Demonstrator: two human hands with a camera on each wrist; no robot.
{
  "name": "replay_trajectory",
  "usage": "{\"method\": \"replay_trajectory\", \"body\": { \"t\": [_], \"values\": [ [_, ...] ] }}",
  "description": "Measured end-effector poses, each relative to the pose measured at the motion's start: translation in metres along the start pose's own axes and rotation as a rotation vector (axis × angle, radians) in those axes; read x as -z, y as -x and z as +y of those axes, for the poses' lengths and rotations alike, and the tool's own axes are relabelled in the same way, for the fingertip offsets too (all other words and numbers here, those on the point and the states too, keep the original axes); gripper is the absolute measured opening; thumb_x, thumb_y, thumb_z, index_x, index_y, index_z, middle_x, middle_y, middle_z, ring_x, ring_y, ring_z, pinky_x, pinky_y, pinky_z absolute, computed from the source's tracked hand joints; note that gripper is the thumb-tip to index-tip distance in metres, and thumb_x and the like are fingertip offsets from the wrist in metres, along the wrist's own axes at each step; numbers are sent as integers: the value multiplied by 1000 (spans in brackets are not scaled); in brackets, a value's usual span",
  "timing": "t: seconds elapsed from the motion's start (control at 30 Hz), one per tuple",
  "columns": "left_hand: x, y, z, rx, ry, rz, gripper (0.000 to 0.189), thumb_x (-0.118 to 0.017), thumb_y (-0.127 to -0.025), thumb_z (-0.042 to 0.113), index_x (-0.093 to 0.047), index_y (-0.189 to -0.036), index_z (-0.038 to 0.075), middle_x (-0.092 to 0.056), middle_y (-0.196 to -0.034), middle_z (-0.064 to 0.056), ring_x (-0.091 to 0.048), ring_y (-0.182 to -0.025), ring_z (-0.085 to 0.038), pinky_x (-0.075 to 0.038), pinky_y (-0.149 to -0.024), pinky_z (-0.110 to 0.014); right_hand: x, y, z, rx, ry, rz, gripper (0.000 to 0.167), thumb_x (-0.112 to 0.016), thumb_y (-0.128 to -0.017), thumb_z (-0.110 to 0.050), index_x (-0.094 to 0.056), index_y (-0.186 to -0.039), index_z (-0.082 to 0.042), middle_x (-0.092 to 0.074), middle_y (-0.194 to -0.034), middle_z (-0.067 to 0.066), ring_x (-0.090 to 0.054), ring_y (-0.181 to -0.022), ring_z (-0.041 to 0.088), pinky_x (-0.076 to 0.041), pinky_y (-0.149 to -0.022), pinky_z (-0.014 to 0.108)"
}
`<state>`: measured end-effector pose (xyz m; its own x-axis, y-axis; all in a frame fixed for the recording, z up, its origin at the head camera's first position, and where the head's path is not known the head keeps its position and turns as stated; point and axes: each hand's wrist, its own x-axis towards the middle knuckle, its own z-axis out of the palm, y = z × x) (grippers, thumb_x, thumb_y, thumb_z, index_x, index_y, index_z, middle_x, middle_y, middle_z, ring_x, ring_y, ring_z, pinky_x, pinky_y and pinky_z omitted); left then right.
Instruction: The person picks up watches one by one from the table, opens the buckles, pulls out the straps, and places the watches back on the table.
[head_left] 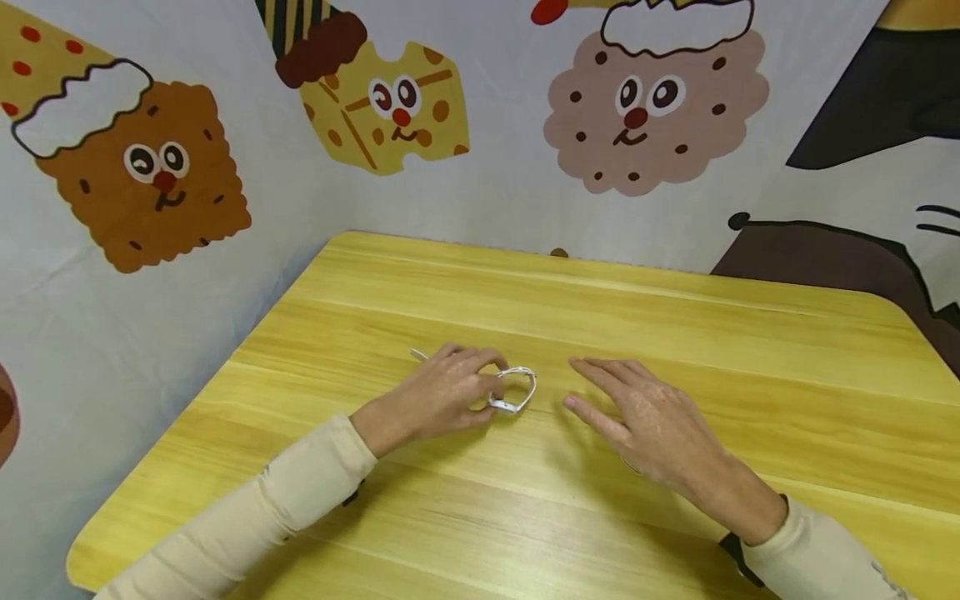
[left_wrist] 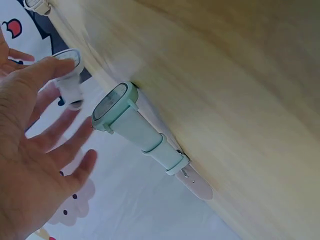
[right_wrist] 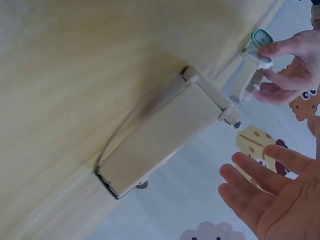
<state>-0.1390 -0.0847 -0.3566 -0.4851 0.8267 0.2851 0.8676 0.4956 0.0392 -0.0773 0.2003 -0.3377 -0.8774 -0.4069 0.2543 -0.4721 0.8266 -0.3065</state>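
My left hand point(head_left: 450, 387) pinches a white wristwatch point(head_left: 506, 407) over the table, its strap buckled into a loop. In the left wrist view, the thumb lies across the face of the white watch point(left_wrist: 72, 57). Just beyond the loose fingers stands a mint green wristwatch point(left_wrist: 132, 130), strap fastened. My right hand point(head_left: 652, 421) is held over the table with fingers extended, holding nothing. Near it, a beige wristwatch point(right_wrist: 155, 140) stands on its side in the right wrist view. The right hand and arm hide this beige watch in the head view.
The yellow wood-grain table point(head_left: 600, 300) has rounded corners. A pale strap end point(head_left: 418, 355) pokes out behind the left hand. White cloth with cartoon biscuits point(head_left: 656, 125) hangs behind the table and along its left side.
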Motion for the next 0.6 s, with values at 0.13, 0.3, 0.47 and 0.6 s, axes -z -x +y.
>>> {"method": "replay_trajectory", "body": {
  "t": [0.13,0.3,0.47,0.6],
  "values": [
    [1,-1,0,-56,18,128,13,-86,-83,20,-78,-92,19,-64,-124,-6,-64,-112,-26,-50,-94,-43,1,-3,0,20,5,41,49,-55,-105,-47,-61,-142,-16,-62,-135,10,-59,-121,34,-57,-76,55],
    [8,-2,7,-68,20,204,12,-87,-82,17,-79,-92,19,-63,-126,-5,-61,-115,-23,-50,-94,-40,-3,-8,-1,65,9,112,42,-58,-104,-40,-66,-135,-12,-67,-127,10,-66,-109,32,-58,-72,50],
    [14,-1,16,-82,4,238,13,-87,-82,18,-79,-92,20,-61,-127,-3,-58,-116,-21,-50,-91,-36,-3,-13,-5,107,-3,151,38,-61,-104,-36,-67,-133,-11,-69,-123,9,-68,-106,31,-58,-73,51],
    [17,-1,20,-95,-2,254,13,-87,-82,18,-79,-92,20,-61,-127,-3,-57,-115,-21,-50,-89,-35,-3,-15,-8,121,-13,162,36,-61,-104,-34,-68,-130,-11,-70,-121,8,-68,-105,30,-58,-74,51]
  ]
}}
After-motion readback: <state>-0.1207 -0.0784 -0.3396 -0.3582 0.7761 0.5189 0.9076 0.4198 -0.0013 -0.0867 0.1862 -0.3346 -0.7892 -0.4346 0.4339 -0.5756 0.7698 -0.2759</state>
